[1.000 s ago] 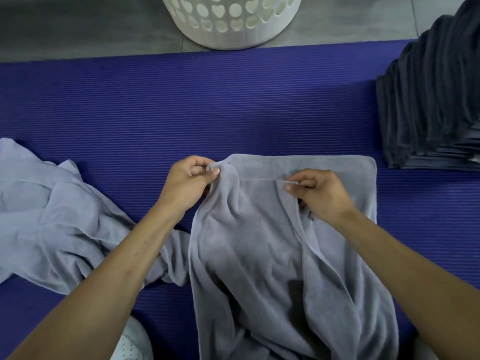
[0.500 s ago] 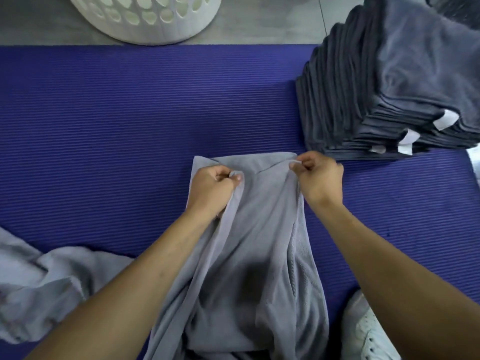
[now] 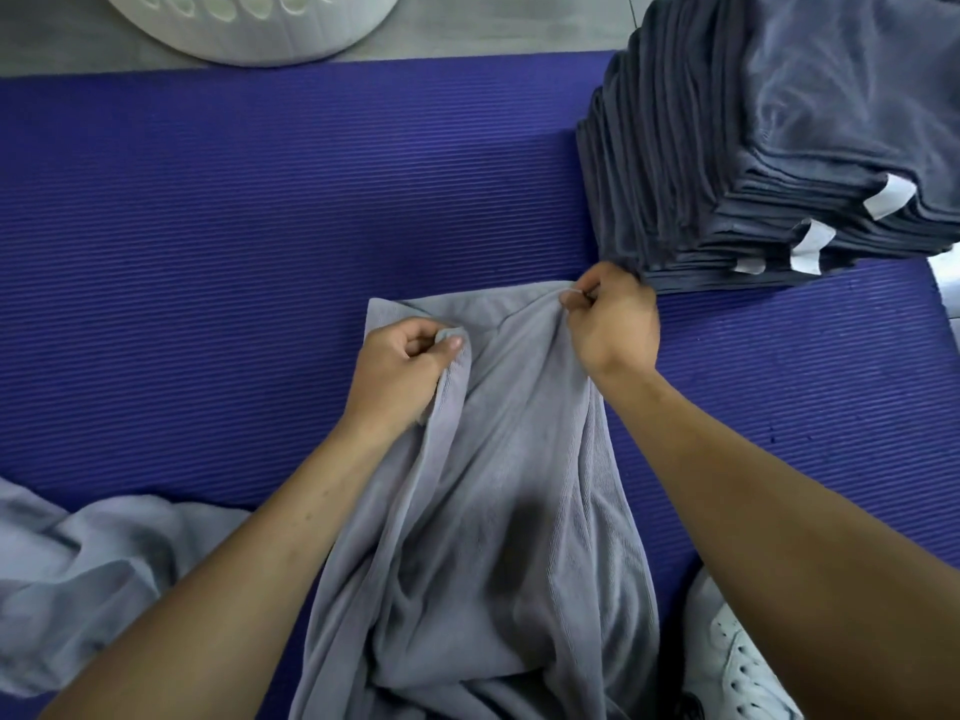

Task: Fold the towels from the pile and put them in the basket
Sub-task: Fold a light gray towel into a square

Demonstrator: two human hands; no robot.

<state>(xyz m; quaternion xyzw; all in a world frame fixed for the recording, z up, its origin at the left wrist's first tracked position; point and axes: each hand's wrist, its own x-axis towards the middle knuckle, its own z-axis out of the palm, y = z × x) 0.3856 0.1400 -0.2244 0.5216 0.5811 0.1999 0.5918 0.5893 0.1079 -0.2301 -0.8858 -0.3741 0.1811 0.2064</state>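
Towel in hand: light grey towel [image 3: 498, 459] lies on the purple mat [image 3: 208, 252], its near part bunched toward the person.
Left hand [image 3: 400, 371]: grip pinches a fold of the towel's far edge.
Right hand [image 3: 613, 319]: grip pinches the far right corner, just beside the dark grey stack [image 3: 769, 137], perhaps touching it.
Basket [image 3: 249, 28]: white, on the floor beyond the mat.
Pile [image 3: 78, 579]: crumpled light grey cloth at the near left.
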